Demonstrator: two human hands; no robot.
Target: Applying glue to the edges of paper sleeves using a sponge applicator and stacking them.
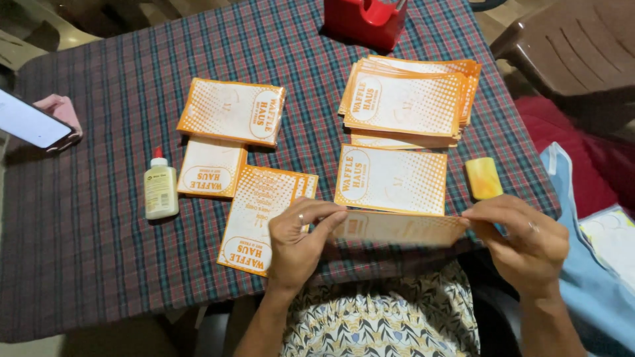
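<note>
Orange-and-white paper sleeve [397, 229] held edge-on, long axis running nine to three o'clock, left hand [297, 244] pinching its nine o'clock end, right hand [522, 241] its three o'clock end, just above the plaid surface [86, 251], loose sleeve [391, 180] at twelve o'clock.

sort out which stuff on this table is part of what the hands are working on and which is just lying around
In hand or part of the work:
- left hand and right hand, holding an orange-and-white paper sheet at its two ends
- stack of matching sheets
- glue bottle

Lying about:
- phone
- red tape dispenser
- brown chair
</note>
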